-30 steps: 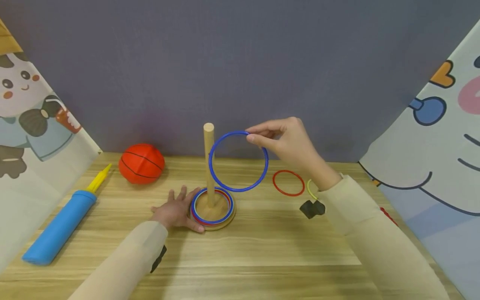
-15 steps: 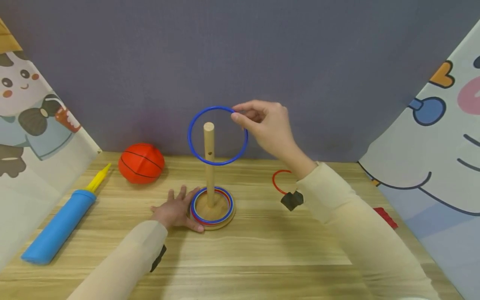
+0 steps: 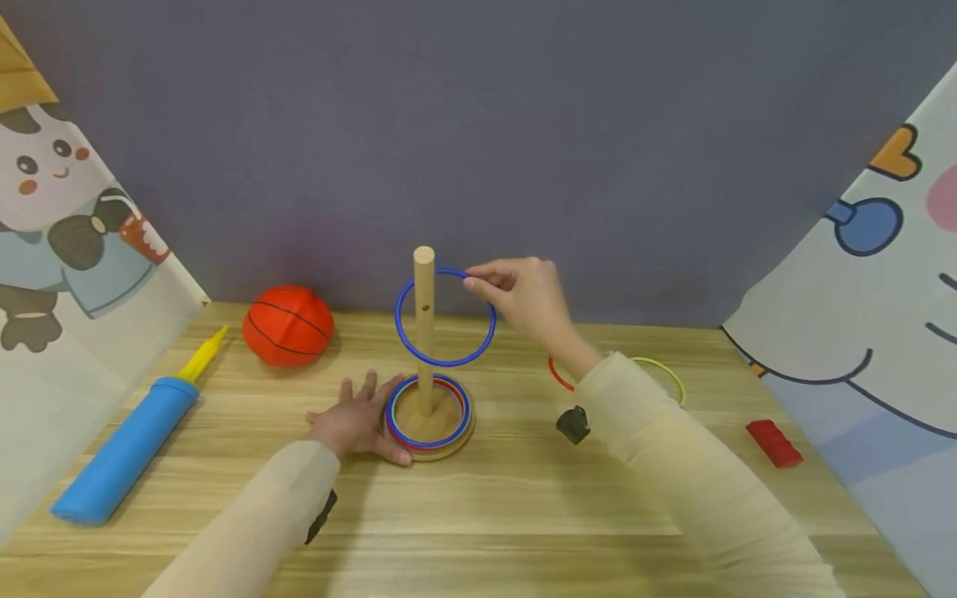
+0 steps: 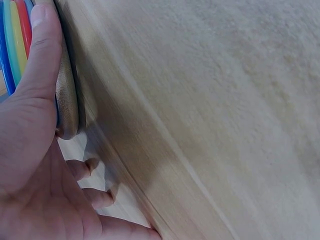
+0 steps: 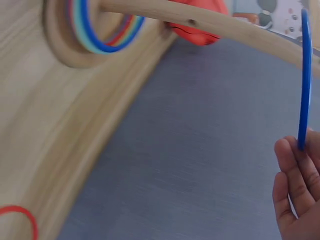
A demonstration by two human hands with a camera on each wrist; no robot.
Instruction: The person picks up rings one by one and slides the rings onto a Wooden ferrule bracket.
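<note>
Head view had the right hand (image 3: 527,297) pinching a blue ring (image 3: 449,364) round the post (image 3: 424,286), while the left hand (image 3: 355,422) seemingly steadied the base (image 3: 443,456) against its outspread fingers.

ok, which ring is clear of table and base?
The blue ring pinched in the right hand, around the post. The stacked rings, blue on top, sit on the base; the loose red ring and yellow ring lie on the table.

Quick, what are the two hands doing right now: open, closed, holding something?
Left hand: open, against the wooden base.
Right hand: closed, pinching a raised blue ring.
</note>
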